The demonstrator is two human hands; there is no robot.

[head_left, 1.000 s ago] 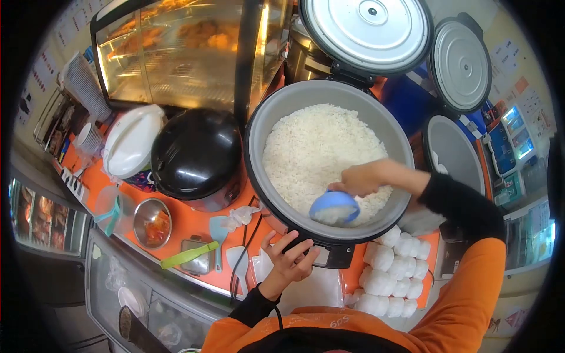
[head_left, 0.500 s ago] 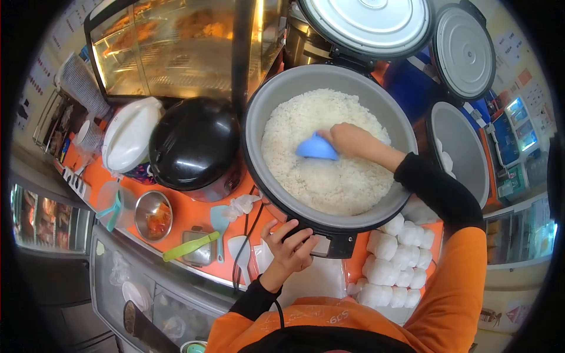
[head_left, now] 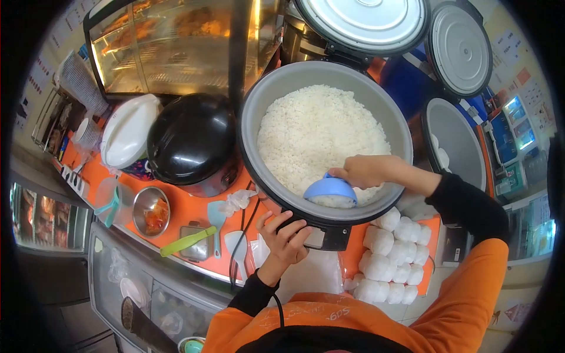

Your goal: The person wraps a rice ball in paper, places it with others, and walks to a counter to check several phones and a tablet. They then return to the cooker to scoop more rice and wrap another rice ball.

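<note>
My right hand (head_left: 365, 170) is closed on a blue scoop (head_left: 331, 188), held low against the near inner wall of a large rice cooker (head_left: 259, 126). White rice (head_left: 321, 126) fills much of the pot, and some shows at the scoop's mouth. My left hand (head_left: 285, 238), fingers apart, rests against the front edge of the cooker next to its latch panel. To the right of that panel, several wrapped white rice portions (head_left: 391, 253) are stacked in rows.
Left of the cooker stand a black-lidded cooker (head_left: 191, 138), a steel bowl (head_left: 151, 212) of reddish food and green tongs (head_left: 187, 241). Rice paddles (head_left: 237, 250) lie near my left hand. A second open cooker (head_left: 456, 138) is at the right. Behind is a lit glass food warmer (head_left: 170, 47).
My right hand has brought the blue scoop from the middle of the rice toward me, to the near wall of the pot. My left hand stays at the cooker's front.
</note>
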